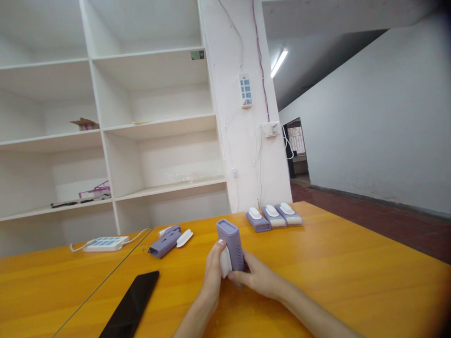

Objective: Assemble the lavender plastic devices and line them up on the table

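Fingers of both hands grasp a purple case (229,234) at the lower centre of the frame, the left hand (212,268) against the white oval piece (225,263) on its side and the right hand (260,277) around its lower end. Right of centre, three similar cases (277,220) sit in a row on the orange table (352,263); left of centre lie a purple part (165,243) and a loose white oval (185,238), with a black slab (131,303) at the lower left.
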{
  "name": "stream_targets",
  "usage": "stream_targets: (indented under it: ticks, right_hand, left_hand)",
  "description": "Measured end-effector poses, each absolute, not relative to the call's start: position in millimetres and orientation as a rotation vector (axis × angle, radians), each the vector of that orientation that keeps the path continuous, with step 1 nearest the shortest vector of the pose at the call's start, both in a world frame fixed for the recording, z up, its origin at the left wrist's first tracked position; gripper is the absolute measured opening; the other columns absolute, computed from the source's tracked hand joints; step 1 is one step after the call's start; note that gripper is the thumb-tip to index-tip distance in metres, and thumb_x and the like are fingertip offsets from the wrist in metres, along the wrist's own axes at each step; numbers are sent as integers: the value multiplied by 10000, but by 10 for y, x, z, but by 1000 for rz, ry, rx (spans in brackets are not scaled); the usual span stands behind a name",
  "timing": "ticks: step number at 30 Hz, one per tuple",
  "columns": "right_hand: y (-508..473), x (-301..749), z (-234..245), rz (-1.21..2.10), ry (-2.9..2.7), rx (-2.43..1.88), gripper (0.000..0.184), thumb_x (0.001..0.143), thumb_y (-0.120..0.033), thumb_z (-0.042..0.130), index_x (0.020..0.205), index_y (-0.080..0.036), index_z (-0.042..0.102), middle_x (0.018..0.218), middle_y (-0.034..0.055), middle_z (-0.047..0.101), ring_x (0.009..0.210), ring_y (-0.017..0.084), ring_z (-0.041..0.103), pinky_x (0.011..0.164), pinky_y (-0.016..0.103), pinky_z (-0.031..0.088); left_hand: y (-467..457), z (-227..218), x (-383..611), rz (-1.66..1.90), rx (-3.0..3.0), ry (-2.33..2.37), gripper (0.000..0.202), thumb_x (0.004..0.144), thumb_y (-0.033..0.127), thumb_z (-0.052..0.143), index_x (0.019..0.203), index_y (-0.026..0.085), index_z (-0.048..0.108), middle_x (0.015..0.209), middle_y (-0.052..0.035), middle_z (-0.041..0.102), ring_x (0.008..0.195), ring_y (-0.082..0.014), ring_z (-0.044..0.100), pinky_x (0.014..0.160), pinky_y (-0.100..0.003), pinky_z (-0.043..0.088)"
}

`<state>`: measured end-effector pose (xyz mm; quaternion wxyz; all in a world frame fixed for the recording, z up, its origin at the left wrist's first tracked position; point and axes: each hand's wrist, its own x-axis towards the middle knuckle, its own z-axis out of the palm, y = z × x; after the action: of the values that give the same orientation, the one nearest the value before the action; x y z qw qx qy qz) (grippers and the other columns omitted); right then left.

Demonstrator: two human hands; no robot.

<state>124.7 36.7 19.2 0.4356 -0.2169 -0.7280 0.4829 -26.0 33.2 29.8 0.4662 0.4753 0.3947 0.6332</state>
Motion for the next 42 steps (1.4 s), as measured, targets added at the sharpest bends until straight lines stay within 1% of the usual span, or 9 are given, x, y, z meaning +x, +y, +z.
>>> stream_targets:
  ticks: [7, 14, 20, 26, 31, 35, 38, 40, 42]
  right_hand:
    - [363, 1259, 212, 1134, -1840, -583, 603, 767, -194, 720, 1338, -192, 524, 1275, 69, 647, 1182, 268, 585, 1034, 410, 442]
    - [389, 1241, 228, 1216, -1778, -570, 602, 718, -185, 747, 1292, -187, 564, 1178, 54, 696, 1067, 270, 639, 947, 394, 493]
    - [397, 1234, 279, 1291, -1697, -469, 616, 650, -174, 806, 1234, -188, 609, 1124, 49, 724, 1032, 293, 668, 897, 399, 527]
    - [586, 1242, 197, 1358, -1498, -482, 613, 660, -411, 850, 1167, -162, 610, 1044, 93, 754, 978, 303, 706, 911, 430, 528]
    - [657, 1346, 206, 1543, -1294, -675, 570, 727, -581, 741, 1089, -158, 618, 948, 95, 760, 837, 259, 737, 675, 315, 564]
    - [697, 1387, 212, 1515, -1344, -856, 570, 779, -685, 591, 960, -146, 635, 732, 97, 733, 574, 197, 696, 442, 230, 468]
    - [779, 1363, 159, 1419, -1376, -981, 635, 759, -722, 560, 990, -134, 624, 625, 90, 697, 483, 207, 662, 396, 247, 448]
    - [827, 1360, 119, 1339, -1382, -1034, 694, 746, -734, 551, 1081, -128, 599, 658, 96, 700, 477, 229, 658, 391, 284, 467]
    - [838, 1393, 102, 1210, -1384, -1076, 752, 738, -723, 569, 1226, -153, 534, 849, 129, 722, 583, 272, 692, 434, 338, 510]
  left_hand:
    - [308, 319, -237, 1572, 1205, 953, 524, 806, 596, 615, 1010, 122, 706, 949, -76, 728, 899, -250, 639, 892, -346, 468]
    - [213, 434, -213, 1610, 1252, 992, 546, 722, 616, 699, 983, 137, 719, 1021, -94, 733, 987, -293, 642, 892, -354, 479]
    - [198, 375, -263, 1624, 1374, 1077, 594, 795, 639, 631, 1115, 139, 624, 1121, -126, 696, 1103, -305, 613, 966, -356, 455]
    - [351, 99, -303, 1591, 1558, 1035, 842, 707, 589, 755, 1356, 141, 458, 1394, -191, 546, 1302, -325, 500, 1118, -399, 358]
    - [408, 10, -306, 1460, 1688, 852, 984, 634, 500, 829, 1443, 163, 380, 1406, -188, 537, 1285, -344, 515, 1092, -409, 396]
    - [365, 40, -325, 1384, 1809, 938, 794, 693, 454, 789, 1378, 179, 496, 1249, -157, 645, 1149, -332, 591, 1028, -419, 440]
    - [373, 16, -349, 1344, 1865, 1092, 627, 750, 454, 737, 1289, 174, 585, 1032, -128, 702, 973, -293, 628, 935, -399, 476]
    - [417, -35, -358, 1333, 1920, 1162, 551, 769, 422, 713, 1250, 175, 608, 978, -118, 700, 918, -277, 621, 905, -391, 477]
    - [479, -102, -359, 1301, 2012, 1206, 489, 786, 362, 682, 1230, 167, 612, 962, -117, 693, 875, -264, 614, 884, -392, 475]
